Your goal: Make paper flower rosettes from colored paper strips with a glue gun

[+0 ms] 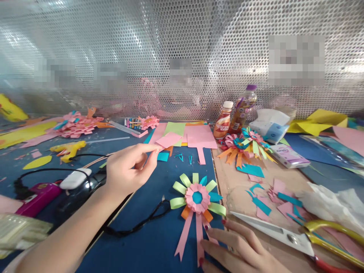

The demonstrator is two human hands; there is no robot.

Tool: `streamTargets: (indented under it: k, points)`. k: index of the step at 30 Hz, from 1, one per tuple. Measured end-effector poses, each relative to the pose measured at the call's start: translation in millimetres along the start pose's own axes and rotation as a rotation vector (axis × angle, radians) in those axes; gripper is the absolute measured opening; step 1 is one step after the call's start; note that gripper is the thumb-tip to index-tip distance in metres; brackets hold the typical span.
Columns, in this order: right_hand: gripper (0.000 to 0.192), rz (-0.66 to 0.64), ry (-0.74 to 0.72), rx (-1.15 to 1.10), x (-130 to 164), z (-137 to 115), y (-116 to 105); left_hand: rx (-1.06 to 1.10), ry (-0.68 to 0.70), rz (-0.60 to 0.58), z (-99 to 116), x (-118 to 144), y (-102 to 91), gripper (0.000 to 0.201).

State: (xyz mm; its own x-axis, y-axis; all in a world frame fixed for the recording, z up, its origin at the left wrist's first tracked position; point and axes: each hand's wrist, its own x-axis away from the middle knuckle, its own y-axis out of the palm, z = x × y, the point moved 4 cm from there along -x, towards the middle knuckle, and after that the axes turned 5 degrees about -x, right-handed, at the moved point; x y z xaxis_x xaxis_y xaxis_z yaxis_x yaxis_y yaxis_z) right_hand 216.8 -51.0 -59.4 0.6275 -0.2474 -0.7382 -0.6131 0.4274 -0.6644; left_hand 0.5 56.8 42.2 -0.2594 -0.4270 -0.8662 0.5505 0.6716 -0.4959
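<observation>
Between the thumb and fingertips of my left hand (pixel 132 165) is a small pink paper piece (pixel 169 140), raised over the back of the blue table. My right hand (pixel 239 242) lies low with its fingers spread, fingertips at the pink tails of a paper rosette (pixel 197 198). The rosette has a pleated pink ring, a blue centre, and green, blue and orange loops around it. Beyond it lie tiny blue paper scraps (pixel 179 156). Large scissors (pixel 284 231) with yellow and red handles rest partly open to the right of my right hand.
Stacked coloured paper sheets (pixel 200 136) lie at the back. A yellow glue gun (pixel 68 151), a magenta power strip (pixel 38 199) and black cords occupy the left. Two bottles (pixel 223 120), finished paper flowers (pixel 246 144), tissues (pixel 270 123) and paper offcuts (pixel 263 206) fill the right.
</observation>
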Motion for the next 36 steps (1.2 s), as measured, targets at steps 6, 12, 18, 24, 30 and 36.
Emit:
streamTargets:
  k: [6,12,18,24,30,36]
  points:
    - [0.015,-0.008,-0.003,0.019,-0.3,-0.5,-0.4,0.015,0.009,0.011,-0.2,0.0,0.2,0.012]
    - [0.015,0.003,0.001,0.031,-1.0,-0.8,-1.8,-0.003,-0.010,-0.014,-0.8,0.6,0.4,0.012]
    - [0.009,0.008,-0.001,0.036,-2.2,-0.4,0.0,-0.011,-0.016,-0.016,0.2,0.8,0.2,0.010]
    - [0.026,0.006,0.035,-0.013,-6.3,-1.8,-0.4,0.009,0.008,-0.003,2.0,1.1,0.3,0.011]
    - [0.026,-0.018,0.012,0.004,-6.8,-1.3,-2.6,0.002,0.040,0.009,2.6,-0.3,0.1,0.010]
    - [0.022,-0.021,0.024,0.004,-4.6,-1.5,-2.2,0.010,0.009,-0.007,2.0,0.7,0.3,0.012]
